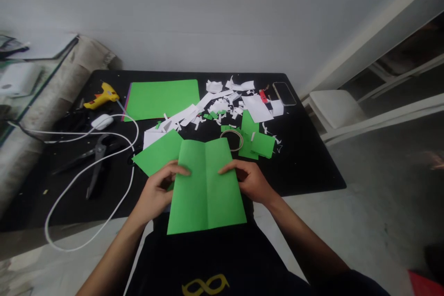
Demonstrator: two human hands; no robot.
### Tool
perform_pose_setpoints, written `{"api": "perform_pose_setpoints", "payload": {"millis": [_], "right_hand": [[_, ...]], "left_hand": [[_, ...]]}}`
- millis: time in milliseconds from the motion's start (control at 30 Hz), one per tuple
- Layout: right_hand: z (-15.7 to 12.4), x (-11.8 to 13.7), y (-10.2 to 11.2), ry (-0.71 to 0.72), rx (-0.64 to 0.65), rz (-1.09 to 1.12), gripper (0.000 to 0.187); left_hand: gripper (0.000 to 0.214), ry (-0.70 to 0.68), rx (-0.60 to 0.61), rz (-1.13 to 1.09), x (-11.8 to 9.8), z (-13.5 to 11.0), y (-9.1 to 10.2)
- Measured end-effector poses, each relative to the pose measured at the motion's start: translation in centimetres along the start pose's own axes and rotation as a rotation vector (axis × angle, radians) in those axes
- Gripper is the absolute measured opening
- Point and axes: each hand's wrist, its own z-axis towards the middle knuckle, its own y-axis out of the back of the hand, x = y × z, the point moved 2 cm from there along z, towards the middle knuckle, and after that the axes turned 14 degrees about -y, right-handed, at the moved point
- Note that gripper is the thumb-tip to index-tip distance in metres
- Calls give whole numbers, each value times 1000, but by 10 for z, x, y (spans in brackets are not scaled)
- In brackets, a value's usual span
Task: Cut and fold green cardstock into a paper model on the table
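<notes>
I hold a green sheet of paper (206, 189) with a vertical crease down its middle, above the near edge of a black table (305, 166). My left hand (157, 192) grips its left edge, thumb on top. My right hand (251, 180) pinches its right edge, thumb on top as well. Another green sheet (156, 152) lies partly under the held one, to the left.
A larger green sheet (161, 98) lies at the back, with white and green paper scraps (225, 106), a tape ring (231, 139) and a phone (284, 93). To the left are a yellow glue gun (101, 95), scissors (95, 157) and a white cable (86, 171). A white chair (335, 108) stands right.
</notes>
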Motion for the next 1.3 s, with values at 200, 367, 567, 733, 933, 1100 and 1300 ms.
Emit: {"api": "perform_pose_setpoints", "payload": {"millis": [200, 367, 567, 733, 933, 1100, 1300], "right_hand": [[-6, 12, -3, 154, -52, -56, 13], [-8, 13, -12, 133, -178, -73, 15], [0, 9, -27, 55, -382, 207, 48], [6, 7, -22, -86, -320, 203, 44], [6, 3, -20, -253, -174, 419, 42], [8, -1, -30, -195, -280, 528, 41], [6, 0, -29, -78, -406, 359, 40]], "left_hand": [[11, -82, -59, 30, -12, 4, -1], [16, -94, -146, 168, -12, -2, -6], [38, 13, -444, -114, -5, 2, -29], [51, 161, -424, -185, -1, 8, -30], [61, 314, -252, -297, 2, 7, -32], [61, 349, -33, -260, -2, 0, -33], [48, 260, -60, -107, -2, 0, -10]]}}
